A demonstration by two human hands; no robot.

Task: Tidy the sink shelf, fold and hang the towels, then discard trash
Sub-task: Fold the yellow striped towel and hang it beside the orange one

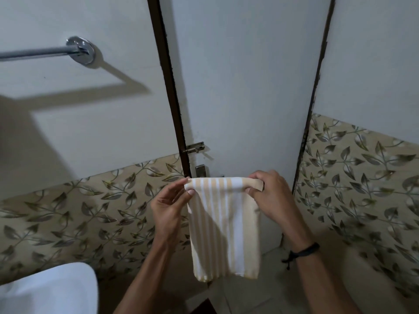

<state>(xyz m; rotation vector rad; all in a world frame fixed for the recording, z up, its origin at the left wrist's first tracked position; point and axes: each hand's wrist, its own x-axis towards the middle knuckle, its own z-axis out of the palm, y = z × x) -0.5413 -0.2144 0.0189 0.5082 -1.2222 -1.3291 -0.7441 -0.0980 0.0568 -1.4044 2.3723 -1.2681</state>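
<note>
Both hands pinch the striped towel [224,227] by its folded top edge, left hand [170,207] and right hand [269,196] at its 2 corners; the towel bar [38,53] lies up-left, nearer the left hand.

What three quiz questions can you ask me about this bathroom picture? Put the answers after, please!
1. True or false: the striped towel already hangs on the towel rail.
2. Pick one: which wrist wears the black wristband? A, the left. B, the right. C, both.
3. Fill the gap: the towel's top edge is held by ___ hands.

Key:
1. False. The towel hangs from the hands, low down and apart from the rail, which is up on the wall to the left.
2. B.
3. Two. The left hand pinches one top corner and the right hand grips the other.
</note>
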